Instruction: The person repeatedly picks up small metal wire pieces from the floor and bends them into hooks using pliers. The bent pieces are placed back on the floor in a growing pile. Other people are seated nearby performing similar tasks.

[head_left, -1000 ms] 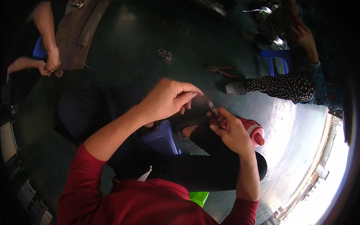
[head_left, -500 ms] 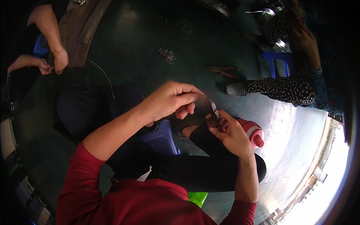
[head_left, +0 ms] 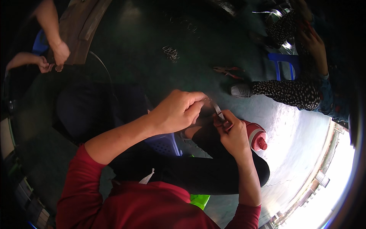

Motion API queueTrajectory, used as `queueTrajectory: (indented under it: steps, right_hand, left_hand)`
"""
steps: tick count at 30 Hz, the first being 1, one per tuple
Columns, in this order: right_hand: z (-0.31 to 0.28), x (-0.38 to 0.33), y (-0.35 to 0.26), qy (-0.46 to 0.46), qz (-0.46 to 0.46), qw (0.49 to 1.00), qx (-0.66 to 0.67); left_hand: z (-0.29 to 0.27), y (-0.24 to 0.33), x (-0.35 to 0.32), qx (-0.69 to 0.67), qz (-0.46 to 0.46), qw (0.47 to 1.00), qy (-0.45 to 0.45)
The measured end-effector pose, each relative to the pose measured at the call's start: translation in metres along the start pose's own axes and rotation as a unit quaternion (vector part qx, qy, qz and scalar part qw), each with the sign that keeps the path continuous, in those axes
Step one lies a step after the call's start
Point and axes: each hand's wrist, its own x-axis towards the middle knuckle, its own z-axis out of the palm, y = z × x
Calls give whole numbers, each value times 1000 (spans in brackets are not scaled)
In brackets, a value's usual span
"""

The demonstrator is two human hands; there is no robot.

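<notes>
Red sleeve [head_left: 82,179] — blue stool [head_left: 284,63] — black-and-white spotted trousers [head_left: 289,93].

A red bottle [head_left: 254,136], blue stool [head_left: 284,63] and pliers [head_left: 228,71] sit on the floor.

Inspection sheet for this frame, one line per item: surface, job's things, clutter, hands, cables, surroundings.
Surface: dark green floor, glossy, with glare at lower right.
Job's things: thin metal strip spanning both hands; what it is cannot be told.
Clutter: red bottle beside the right hand; pliers and a wire tangle on the floor.
Hands: left hand pinches the strip's upper end; right hand has a grip on its lower end.
Cables: thin wire arcing at left.
Surroundings: blue stool, another person's spotted leg, a co-worker's hands at a wooden board.
</notes>
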Motion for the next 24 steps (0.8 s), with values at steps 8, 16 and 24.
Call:
queueTrajectory:
  steps: [8, 16, 24]
  right_hand:
    - [12, 3, 7, 58, -23, 996, -56]
    - [18, 3, 7, 112, -59, 987, -98]
    - [6, 6, 8, 41, -22, 999, -16]
  left_hand:
    - [2, -8, -2, 21, -4, 1000, 13]
    - [6, -6, -5, -9, -26, 999, 19]
    - [-1, -2, 0, -63, -59, 996, -32]
